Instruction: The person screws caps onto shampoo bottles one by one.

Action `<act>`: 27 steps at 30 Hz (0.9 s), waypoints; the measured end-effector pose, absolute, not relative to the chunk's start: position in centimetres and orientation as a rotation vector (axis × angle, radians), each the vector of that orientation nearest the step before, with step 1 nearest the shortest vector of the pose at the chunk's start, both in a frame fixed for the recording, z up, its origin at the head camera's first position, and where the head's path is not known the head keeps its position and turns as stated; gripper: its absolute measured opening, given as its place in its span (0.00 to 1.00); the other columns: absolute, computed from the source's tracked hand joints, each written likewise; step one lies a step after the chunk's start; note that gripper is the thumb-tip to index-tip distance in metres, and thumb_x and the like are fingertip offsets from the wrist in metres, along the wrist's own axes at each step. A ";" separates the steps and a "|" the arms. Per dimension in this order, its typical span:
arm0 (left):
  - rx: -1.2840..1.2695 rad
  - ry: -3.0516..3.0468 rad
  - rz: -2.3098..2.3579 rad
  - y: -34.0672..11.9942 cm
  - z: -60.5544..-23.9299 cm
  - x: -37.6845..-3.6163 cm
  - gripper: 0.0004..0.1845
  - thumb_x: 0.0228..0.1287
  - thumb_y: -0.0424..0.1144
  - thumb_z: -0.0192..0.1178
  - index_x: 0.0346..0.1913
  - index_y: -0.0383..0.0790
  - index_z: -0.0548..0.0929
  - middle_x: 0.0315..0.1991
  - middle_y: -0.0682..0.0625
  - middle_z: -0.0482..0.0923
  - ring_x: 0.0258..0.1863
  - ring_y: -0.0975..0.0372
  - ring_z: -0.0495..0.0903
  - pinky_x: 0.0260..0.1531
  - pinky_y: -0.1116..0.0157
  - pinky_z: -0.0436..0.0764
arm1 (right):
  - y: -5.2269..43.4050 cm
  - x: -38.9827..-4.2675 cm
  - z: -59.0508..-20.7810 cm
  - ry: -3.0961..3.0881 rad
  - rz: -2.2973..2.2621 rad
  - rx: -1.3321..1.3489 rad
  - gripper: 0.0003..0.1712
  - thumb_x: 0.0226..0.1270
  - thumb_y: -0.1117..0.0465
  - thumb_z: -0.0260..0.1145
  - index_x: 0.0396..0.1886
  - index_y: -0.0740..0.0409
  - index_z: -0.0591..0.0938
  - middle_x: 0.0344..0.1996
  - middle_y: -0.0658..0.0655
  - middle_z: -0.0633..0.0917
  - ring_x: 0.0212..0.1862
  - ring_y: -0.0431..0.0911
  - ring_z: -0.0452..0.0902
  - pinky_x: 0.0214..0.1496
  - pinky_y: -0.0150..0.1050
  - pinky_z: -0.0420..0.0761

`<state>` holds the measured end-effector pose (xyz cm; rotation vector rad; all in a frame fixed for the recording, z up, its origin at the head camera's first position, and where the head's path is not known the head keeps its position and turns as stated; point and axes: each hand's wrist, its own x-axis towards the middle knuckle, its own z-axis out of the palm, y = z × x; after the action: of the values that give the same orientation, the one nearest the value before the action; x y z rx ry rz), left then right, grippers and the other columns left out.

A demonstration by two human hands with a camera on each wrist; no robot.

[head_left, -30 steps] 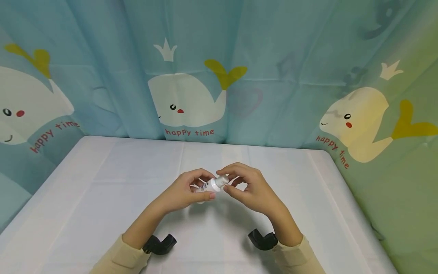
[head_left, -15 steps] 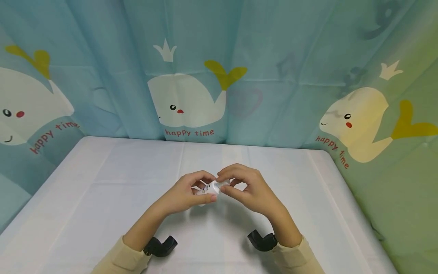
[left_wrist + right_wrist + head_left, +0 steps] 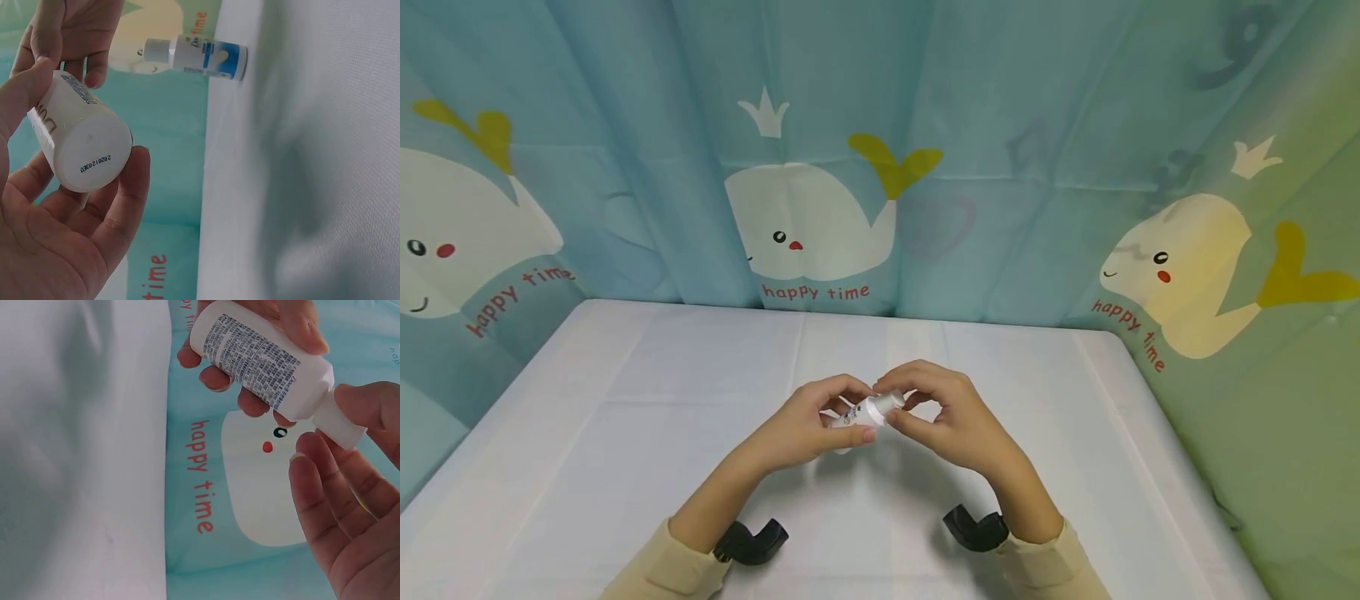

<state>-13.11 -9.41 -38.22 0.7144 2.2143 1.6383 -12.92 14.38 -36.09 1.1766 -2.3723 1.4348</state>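
A small white bottle [image 3: 855, 414] with a pale cap [image 3: 891, 402] is held tilted above the table, cap end toward my right hand. My left hand [image 3: 816, 423] grips its body, thumb along the near side; in the left wrist view the bottle's base [image 3: 95, 153] shows a printed date code. My right hand [image 3: 943, 412] has thumb and fingertips at the cap, and in the right wrist view the thumb lies on one side of the cap [image 3: 337, 423] with a finger on the other. A dense printed label [image 3: 250, 359] covers the bottle's side.
A second white bottle [image 3: 195, 56] with a blue label stands on the table in the left wrist view. The white-covered table [image 3: 685, 358] ends at a blue-green curtain [image 3: 1000, 242] printed with whales. Black curved pieces [image 3: 752, 542] sit at both wrists.
The right fingers closed further over the cap half a second ago; now more of the cap shows between them again. The left hand keeps its grip on the bottle, shifted only slightly.
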 end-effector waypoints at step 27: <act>0.702 2.208 1.666 -9.6 -38.1 -13.0 0.20 0.59 0.43 0.73 0.54 0.48 0.81 0.48 0.51 0.80 0.43 0.54 0.79 0.35 0.61 0.85 | 14.1 -12.8 -36.2 -2.345 1.452 1.142 0.14 0.65 0.65 0.71 0.50 0.53 0.85 0.51 0.50 0.85 0.56 0.44 0.79 0.48 0.39 0.85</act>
<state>-13.01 -9.56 -38.11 0.7018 2.2081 1.6659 -12.82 14.11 -36.23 1.1416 -2.3445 1.4518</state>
